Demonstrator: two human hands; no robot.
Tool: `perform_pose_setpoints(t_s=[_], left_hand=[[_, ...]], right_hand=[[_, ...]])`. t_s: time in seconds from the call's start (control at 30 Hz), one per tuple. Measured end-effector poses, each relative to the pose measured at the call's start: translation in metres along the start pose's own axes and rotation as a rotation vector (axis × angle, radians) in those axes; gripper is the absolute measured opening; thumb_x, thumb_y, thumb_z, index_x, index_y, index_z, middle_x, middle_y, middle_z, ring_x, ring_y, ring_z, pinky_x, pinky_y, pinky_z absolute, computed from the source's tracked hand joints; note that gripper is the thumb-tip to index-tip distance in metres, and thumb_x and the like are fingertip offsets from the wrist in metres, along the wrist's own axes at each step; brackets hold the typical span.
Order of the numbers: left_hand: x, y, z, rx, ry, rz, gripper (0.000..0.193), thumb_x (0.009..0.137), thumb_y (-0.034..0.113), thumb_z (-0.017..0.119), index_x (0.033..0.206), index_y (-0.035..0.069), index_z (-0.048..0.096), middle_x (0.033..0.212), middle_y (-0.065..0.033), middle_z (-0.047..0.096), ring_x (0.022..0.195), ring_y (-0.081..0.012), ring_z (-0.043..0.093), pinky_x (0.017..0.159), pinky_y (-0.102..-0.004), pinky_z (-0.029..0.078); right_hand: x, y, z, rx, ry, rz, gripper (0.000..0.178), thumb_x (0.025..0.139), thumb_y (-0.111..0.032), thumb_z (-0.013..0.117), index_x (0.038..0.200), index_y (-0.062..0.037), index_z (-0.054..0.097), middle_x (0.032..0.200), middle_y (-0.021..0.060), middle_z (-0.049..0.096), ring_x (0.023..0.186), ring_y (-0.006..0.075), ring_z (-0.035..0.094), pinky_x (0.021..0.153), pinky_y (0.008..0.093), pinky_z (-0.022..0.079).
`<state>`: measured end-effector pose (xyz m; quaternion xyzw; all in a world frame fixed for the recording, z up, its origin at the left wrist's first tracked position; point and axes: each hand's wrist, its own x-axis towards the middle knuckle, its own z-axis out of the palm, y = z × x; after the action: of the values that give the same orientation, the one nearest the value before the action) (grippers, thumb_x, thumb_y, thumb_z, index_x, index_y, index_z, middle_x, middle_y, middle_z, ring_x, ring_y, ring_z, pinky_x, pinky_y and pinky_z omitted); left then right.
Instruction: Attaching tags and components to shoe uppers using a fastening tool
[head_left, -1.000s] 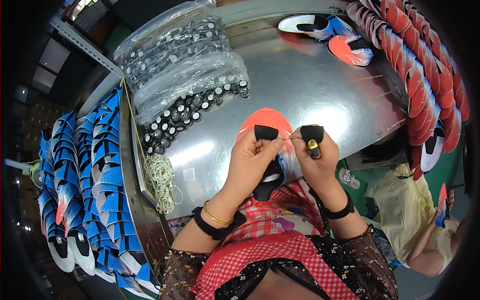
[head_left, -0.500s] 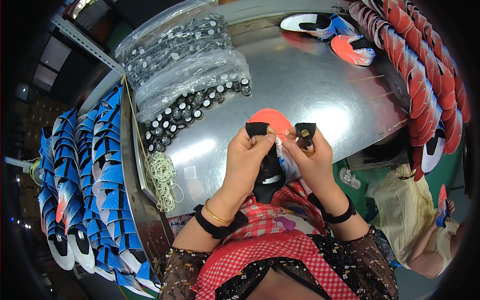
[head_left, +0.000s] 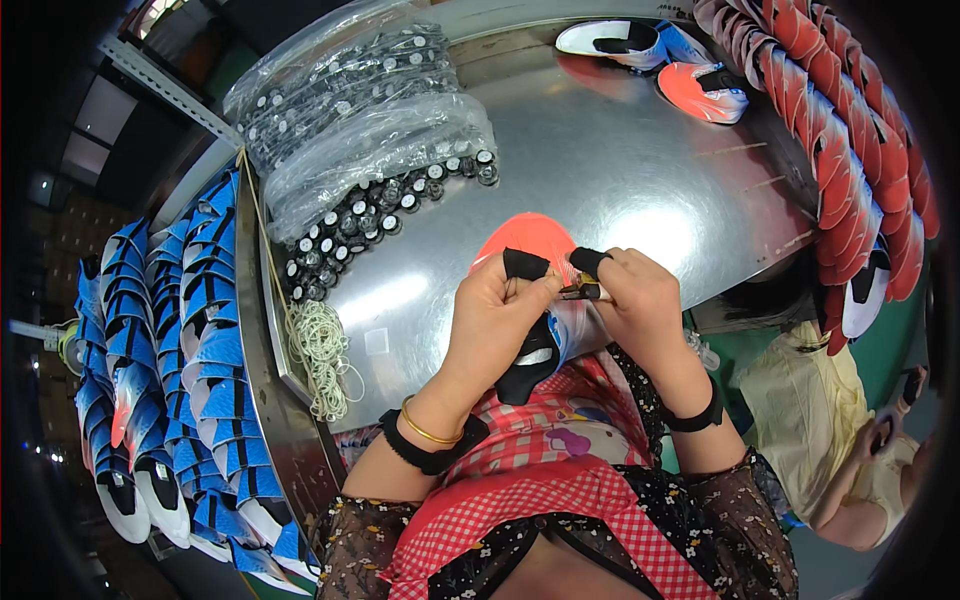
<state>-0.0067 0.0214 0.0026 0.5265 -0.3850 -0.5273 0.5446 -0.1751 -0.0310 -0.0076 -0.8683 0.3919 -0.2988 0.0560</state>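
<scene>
A shoe upper (head_left: 527,236) with an orange-red toe, blue-white side and black lining lies at the table's near edge, against my apron. Over its middle, my left hand (head_left: 497,305) is closed in a pinch; what sits between thumb and forefinger is too small to make out. My right hand (head_left: 640,300) is closed round small dark thread snips (head_left: 580,292), whose tip points at the left fingertips. Black finger covers (head_left: 525,264) wrap a finger of each hand. Both hands partly hide the upper.
Bagged black spools (head_left: 370,130) and loose spools (head_left: 345,235) stand at the left, beside a pale cord bundle (head_left: 318,345). Two finished-looking uppers (head_left: 700,92) lie at the far right. Stacked blue uppers (head_left: 215,330) and red uppers (head_left: 830,150) flank the table. Another person (head_left: 810,420) sits at right.
My right hand has turned over, bringing the snips' tip across to the left fingertips. The left hand stays nearly in place. The person at right has shifted the piece they hold.
</scene>
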Motion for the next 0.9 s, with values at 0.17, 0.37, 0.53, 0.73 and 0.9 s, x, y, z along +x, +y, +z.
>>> perform_pose_setpoints(t_s=[0.17, 0.37, 0.53, 0.73, 0.9], left_hand=[[0.001, 0.011, -0.003, -0.037, -0.027, -0.037, 0.008, 0.085, 0.009, 0.064, 0.08, 0.003, 0.061, 0.061, 0.0077, 0.051, 0.053, 0.0013, 0.042, 0.047, -0.0186, 0.031], [0.002, 0.006, -0.006, -0.056, -0.085, -0.114, 0.006, 0.084, 0.008, 0.065, 0.087, 0.004, 0.062, 0.064, 0.01, 0.048, 0.055, 0.0008, 0.04, 0.048, -0.0176, 0.032], [0.003, 0.005, -0.004, 0.176, -0.025, -0.022, 0.012, 0.083, 0.007, 0.065, 0.077, 0.004, 0.055, 0.058, 0.0079, 0.047, 0.051, 0.0003, 0.04, 0.045, -0.021, 0.031], [0.003, 0.004, -0.005, 0.203, -0.012, -0.044, 0.015, 0.082, 0.007, 0.065, 0.074, 0.004, 0.052, 0.056, 0.0068, 0.046, 0.05, -0.0002, 0.039, 0.044, -0.0218, 0.031], [0.003, 0.005, -0.006, 0.24, -0.005, -0.038, 0.017, 0.081, 0.008, 0.066, 0.073, 0.004, 0.051, 0.055, 0.0062, 0.046, 0.05, -0.0005, 0.039, 0.044, -0.0224, 0.031]], right_hand=[[0.006, -0.002, -0.008, 0.016, -0.056, -0.018, 0.018, 0.063, -0.003, 0.065, 0.078, -0.0062, 0.057, 0.069, 0.0044, 0.055, 0.085, 0.0236, 0.056, 0.077, 0.037, 0.041], [0.01, 0.002, -0.008, 0.058, 0.073, -0.089, 0.02, 0.063, -0.005, 0.067, 0.08, -0.0055, 0.058, 0.079, 0.0062, 0.06, 0.091, 0.0261, 0.056, 0.084, 0.0406, 0.038], [0.006, 0.002, -0.003, 0.109, -0.013, -0.027, 0.021, 0.065, -0.002, 0.066, 0.083, -0.0046, 0.057, 0.077, 0.0084, 0.058, 0.084, 0.0284, 0.056, 0.082, 0.0414, 0.04], [0.006, 0.003, -0.001, 0.121, -0.023, 0.017, 0.02, 0.069, -0.001, 0.064, 0.087, -0.0046, 0.056, 0.075, 0.0101, 0.056, 0.079, 0.0306, 0.056, 0.085, 0.0428, 0.042], [0.004, 0.0, 0.001, 0.081, -0.081, 0.019, 0.024, 0.07, -0.003, 0.063, 0.093, -0.0051, 0.056, 0.079, 0.0092, 0.057, 0.081, 0.0295, 0.057, 0.082, 0.0414, 0.043]])
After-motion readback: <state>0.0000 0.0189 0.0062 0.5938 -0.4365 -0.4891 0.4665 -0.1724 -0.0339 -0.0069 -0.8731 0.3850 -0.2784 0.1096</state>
